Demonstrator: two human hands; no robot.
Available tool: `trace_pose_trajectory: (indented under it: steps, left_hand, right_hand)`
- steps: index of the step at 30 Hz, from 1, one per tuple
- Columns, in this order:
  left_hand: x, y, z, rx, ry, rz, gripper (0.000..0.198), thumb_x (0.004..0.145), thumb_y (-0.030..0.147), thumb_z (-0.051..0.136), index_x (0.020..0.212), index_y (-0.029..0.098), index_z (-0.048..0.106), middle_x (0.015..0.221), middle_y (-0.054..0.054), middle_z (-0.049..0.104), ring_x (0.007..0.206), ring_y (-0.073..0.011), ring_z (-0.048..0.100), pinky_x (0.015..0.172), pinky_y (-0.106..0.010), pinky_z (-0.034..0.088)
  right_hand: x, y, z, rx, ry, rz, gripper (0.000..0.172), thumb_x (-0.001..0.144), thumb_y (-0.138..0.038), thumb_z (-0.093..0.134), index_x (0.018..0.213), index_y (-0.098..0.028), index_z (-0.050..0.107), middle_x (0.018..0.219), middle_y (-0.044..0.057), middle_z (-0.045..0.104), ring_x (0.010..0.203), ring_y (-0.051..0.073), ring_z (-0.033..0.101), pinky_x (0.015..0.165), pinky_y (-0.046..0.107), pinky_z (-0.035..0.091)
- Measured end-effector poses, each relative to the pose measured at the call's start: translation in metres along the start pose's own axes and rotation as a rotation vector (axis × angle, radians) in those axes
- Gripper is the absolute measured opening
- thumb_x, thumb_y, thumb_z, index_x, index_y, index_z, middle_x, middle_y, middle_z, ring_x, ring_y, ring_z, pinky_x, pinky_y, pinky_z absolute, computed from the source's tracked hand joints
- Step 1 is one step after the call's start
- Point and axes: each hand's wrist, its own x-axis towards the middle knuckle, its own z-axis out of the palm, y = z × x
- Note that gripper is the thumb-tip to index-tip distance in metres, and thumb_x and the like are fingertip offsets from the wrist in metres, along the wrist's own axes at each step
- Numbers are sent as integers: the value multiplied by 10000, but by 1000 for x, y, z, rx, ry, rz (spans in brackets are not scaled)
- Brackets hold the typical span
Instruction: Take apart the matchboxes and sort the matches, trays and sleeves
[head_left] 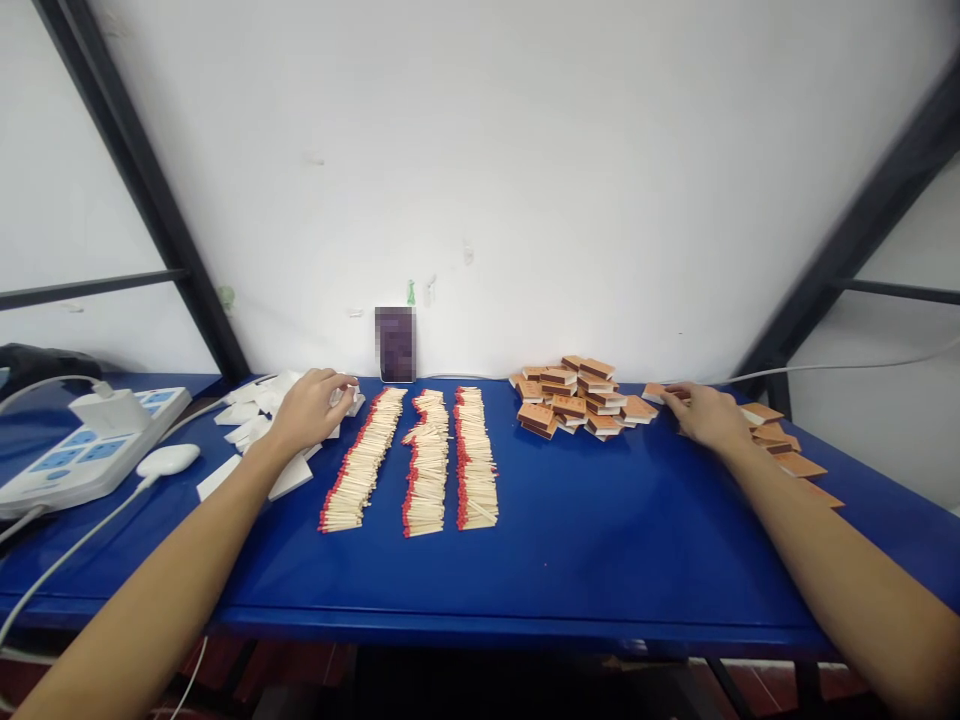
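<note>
At the back left, my left hand (309,408) reaches over a heap of white card pieces (259,398), thumb and bent fingers around a white card piece (355,398) at the heap's right edge. The fingers partly hide it. Across the table, my right hand (709,413) has its fingertips on one orange-and-white matchbox (653,393), just right of a pile of matchboxes (568,405). Between the hands lie three rows of red-tipped matches: a left row (365,460), a middle row (427,470) and a right row (476,465).
Flat orange matchbox sleeves (799,463) lie beside my right forearm. A phone-like dark panel (397,345) leans on the wall. At the left are a power strip (97,445), a white charging puck (168,460) and cables. Dark metal posts flank the blue table (585,560).
</note>
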Motion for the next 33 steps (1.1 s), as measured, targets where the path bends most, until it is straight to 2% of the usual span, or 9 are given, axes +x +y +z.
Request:
trace_pose_trajectory:
  steps: [10, 14, 17, 19, 21, 24, 26, 28, 33]
  left_hand:
    - [2, 13, -7, 33, 10, 103, 371, 930, 340, 393, 1000, 176, 717, 949, -118, 697, 918, -277, 596, 877, -431, 455]
    - [8, 25, -9, -16, 54, 111, 344, 914, 330, 413, 969, 189, 721, 930, -108, 693, 909, -271, 589, 871, -430, 460]
    - [18, 49, -14, -85, 101, 151, 344, 932, 335, 401, 957, 193, 713, 924, -97, 692, 909, -254, 594, 867, -412, 463]
    - [23, 77, -19, -160, 115, 204, 337, 948, 341, 403, 1014, 193, 699, 974, -91, 694, 951, -241, 602, 882, -394, 462]
    - [25, 114, -22, -223, 105, 301, 351, 953, 367, 421, 1145, 194, 659, 1046, -93, 689, 974, -237, 603, 865, -388, 459]
    - [20, 171, -19, -230, 38, 515, 513, 914, 492, 495, 1339, 207, 541, 995, -91, 693, 898, -252, 602, 839, -416, 439]
    - [16, 200, -11, -197, 43, 602, 651, 845, 581, 563, 1359, 185, 511, 974, -112, 686, 901, -287, 594, 823, -443, 432]
    - [15, 218, 0, -158, 78, 619, 570, 835, 518, 585, 1278, 161, 554, 1033, -146, 677, 928, -304, 597, 803, -445, 434]
    - [26, 219, 22, -160, 44, 531, 304, 828, 245, 579, 1116, 153, 614, 919, -129, 693, 824, -273, 634, 703, -397, 451]
  right_hand:
    - [-6, -36, -21, -63, 152, 60, 321, 913, -311, 426, 1122, -230, 655, 904, 168, 731, 868, 320, 668, 772, 430, 433]
    - [-17, -98, -61, 65, 480, -118, 307, 950, -294, 420, 1117, -213, 665, 1127, 196, 718, 1098, 301, 664, 898, 414, 472]
    - [-45, -169, -74, 352, 619, -245, 273, 964, -350, 479, 1149, -224, 635, 1061, 154, 732, 1032, 282, 695, 851, 422, 530]
    - [-72, -213, -69, 602, 415, -277, 218, 949, -390, 532, 1103, -272, 631, 998, 94, 738, 958, 270, 713, 823, 433, 555]
    - [-96, -246, -56, 837, 57, -246, 220, 948, -444, 522, 1052, -290, 639, 874, 48, 726, 845, 250, 718, 766, 423, 570]
    - [-117, -267, -33, 1047, -356, -126, 246, 907, -493, 567, 981, -274, 649, 771, 18, 693, 725, 227, 683, 674, 377, 559]
    - [-120, -267, -19, 1129, -399, -37, 261, 878, -504, 599, 951, -259, 653, 830, 25, 700, 787, 227, 673, 706, 362, 550]
    - [-116, -261, -8, 1193, -365, 54, 276, 857, -506, 618, 942, -246, 652, 897, 34, 703, 848, 226, 661, 746, 352, 540]
    - [-98, -240, 5, 1276, -388, 164, 299, 835, -505, 639, 978, -242, 636, 846, 13, 660, 760, 194, 622, 685, 318, 507]
